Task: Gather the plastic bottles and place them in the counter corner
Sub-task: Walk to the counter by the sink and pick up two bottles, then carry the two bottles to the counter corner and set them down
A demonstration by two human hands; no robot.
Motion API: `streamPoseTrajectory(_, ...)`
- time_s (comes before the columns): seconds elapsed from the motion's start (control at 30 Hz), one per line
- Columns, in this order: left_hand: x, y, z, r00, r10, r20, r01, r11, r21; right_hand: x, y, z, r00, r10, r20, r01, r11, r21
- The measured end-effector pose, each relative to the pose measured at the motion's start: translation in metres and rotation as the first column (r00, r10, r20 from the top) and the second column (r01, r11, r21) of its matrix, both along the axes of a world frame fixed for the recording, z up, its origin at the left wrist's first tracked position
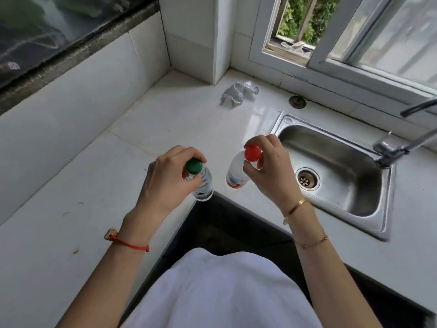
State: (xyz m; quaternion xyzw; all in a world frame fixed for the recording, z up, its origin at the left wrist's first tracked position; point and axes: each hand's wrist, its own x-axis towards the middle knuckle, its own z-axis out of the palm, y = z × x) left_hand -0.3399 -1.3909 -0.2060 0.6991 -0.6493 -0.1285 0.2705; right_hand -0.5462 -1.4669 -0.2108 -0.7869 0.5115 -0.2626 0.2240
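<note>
My left hand (pixel 165 176) grips the neck of a clear plastic bottle with a green cap (pixel 202 185), held upright just above the inner edge of the white counter (pixel 165 119). My right hand (pixel 269 166) pinches the neck of a second plastic bottle with a red cap and a red-and-white label (pixel 236 178), held beside the first one. Both bottles hang near the counter's front inner corner. The counter corner by the tiled walls (pixel 175 76) lies farther back.
A crumpled grey cloth (pixel 237 94) lies on the counter near the tiled pillar. A steel sink (pixel 335 171) with a tap (pixel 390 150) sits to the right, below a window. A round drain cover (pixel 297 102) is behind the sink.
</note>
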Motion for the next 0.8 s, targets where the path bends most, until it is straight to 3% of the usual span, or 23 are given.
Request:
streamPoseTrajectory(0.4,-0.035,0.055,0.003,0.876,-0.481,-0.023,0.482,0.875,0.052,-0.038,0.151,0.003,0.908,-0.42,0.011,0.42,0.908,0.006)
streamPoseTrajectory(0.63,-0.063,0.087,0.002,0.744,-0.667,-0.051,0.668,0.74,0.076,-0.056,0.237,-0.001,0.767,-0.641,-0.009,0.641,0.767,0.029)
streamPoseTrajectory(0.8,-0.086,0.107,0.0,0.598,-0.797,-0.085,0.801,0.589,0.11,-0.062,0.289,-0.002,0.647,-0.762,-0.031,0.762,0.645,0.059)
